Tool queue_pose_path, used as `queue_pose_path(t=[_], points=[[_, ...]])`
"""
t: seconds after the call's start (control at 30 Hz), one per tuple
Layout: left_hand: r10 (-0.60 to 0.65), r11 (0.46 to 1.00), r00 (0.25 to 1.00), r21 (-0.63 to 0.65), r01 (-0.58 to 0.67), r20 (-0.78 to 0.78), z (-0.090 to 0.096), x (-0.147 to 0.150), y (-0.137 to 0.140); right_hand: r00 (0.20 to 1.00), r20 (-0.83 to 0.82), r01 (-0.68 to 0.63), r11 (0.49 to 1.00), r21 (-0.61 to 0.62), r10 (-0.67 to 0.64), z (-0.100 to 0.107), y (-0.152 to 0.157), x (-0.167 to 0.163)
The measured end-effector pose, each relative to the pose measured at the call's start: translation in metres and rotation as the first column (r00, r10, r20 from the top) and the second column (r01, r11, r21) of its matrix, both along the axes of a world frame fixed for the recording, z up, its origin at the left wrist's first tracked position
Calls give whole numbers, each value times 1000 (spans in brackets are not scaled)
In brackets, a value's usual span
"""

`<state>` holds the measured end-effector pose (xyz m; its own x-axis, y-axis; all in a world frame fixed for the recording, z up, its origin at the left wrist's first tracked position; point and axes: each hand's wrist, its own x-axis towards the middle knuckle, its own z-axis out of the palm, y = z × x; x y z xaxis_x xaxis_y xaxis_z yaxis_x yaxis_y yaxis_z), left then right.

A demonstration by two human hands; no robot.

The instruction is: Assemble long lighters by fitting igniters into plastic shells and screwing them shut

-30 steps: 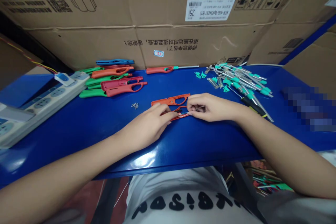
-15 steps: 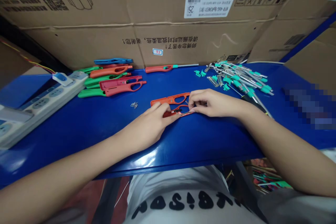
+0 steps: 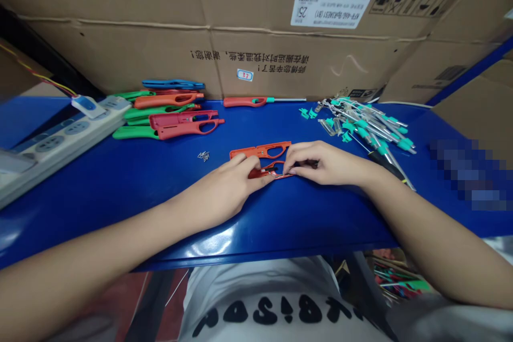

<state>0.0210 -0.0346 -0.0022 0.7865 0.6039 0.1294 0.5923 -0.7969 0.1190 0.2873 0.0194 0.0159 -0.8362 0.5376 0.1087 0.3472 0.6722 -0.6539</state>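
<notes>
An orange lighter casing half lies in front of me on the blue table, its trigger loop toward the right. Fingers of my left hand are closed on its left part, with a small black piece showing beside the fingertips. At the right end, my right hand is closed in a pinch, fingertips against the casing near a thin, light strand. What they pinch is too small and hidden to name. Just behind lies a second orange casing half, inner side up. A small heap of screws sits left of it.
Coloured lighter casings are piled at the back left, beside a white power strip. One red lighter with its metal tube lies before the cardboard wall. Metal tubes with teal parts and a dark-handled tool lie right.
The head view has shifted slightly. My right fingertips have moved a little left along the casing's end. My left hand keeps its hold on the casing half.
</notes>
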Motion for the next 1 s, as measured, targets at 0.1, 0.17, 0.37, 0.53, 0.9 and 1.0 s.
queue_pose_path(t=[0.1, 0.17, 0.37, 0.53, 0.9, 1.0], points=[[2, 1000, 1000, 5, -2, -26, 1, 0, -1, 1000, 24, -2, 1000, -8, 2, 1, 0, 1], [10, 1000, 999, -2, -10, -41, 2, -1, -2, 999, 29, 44, 999, -17, -43, 1, 0, 2], [16, 1000, 1000, -20, -16, 21, 0, -2, -2, 980, -21, 190, 965, -180, -196, -3, 1, 2], [-3, 1000, 997, -30, 5, 74, 0, -2, -1, 985, 5, 172, 977, -122, -173, -10, 0, -3], [-6, 999, 1000, -32, 6, 25, 2, -1, -1, 993, -6, 120, 991, -54, -121, -14, 3, -7], [-6, 1000, 999, -30, 7, 31, 2, -1, -1, 996, -6, 86, 996, -5, -86, -11, 1, -7]])
